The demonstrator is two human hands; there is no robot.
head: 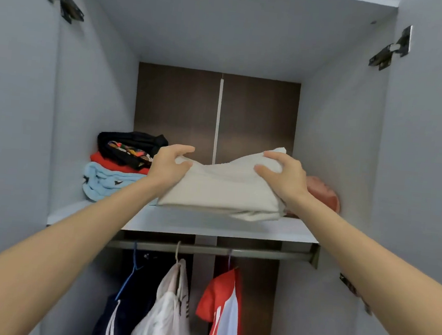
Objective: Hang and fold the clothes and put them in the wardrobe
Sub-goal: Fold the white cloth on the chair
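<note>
L hand (166, 164) & R hand (283, 176) grip ends of folded beige cloth (220, 187), fingers curled; long axis left-right, flat on shelf (209, 224).

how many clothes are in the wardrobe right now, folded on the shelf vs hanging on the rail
Folded in the left stack: 3, black piece, red piece, light blue piece
Folded, gripped by left hand and right hand: 1, beige piece
Pink item, right of shelf, kind unclear: 1
Hanging on the rail: 3, navy garment, white garment, red-and-white garment
Total: 8
</note>
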